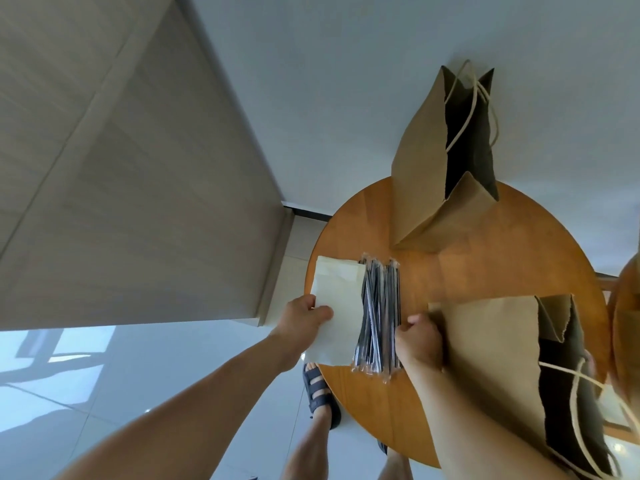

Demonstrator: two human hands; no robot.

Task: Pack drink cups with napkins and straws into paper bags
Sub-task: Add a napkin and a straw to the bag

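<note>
On the round wooden table lies a stack of pale napkins at the left edge, with a bundle of wrapped dark straws right beside it. My left hand pinches the napkins at their left side, thumb on top. My right hand is curled at the near end of the straws, touching them; what it holds is hidden. One open brown paper bag stands at the right, next to my right hand. A second open paper bag stands at the table's far side. No cup is in view.
A tall beige cabinet stands left of the table, with glossy white floor tiles below. My sandalled foot is under the table's near edge. Another wooden edge shows at the far right.
</note>
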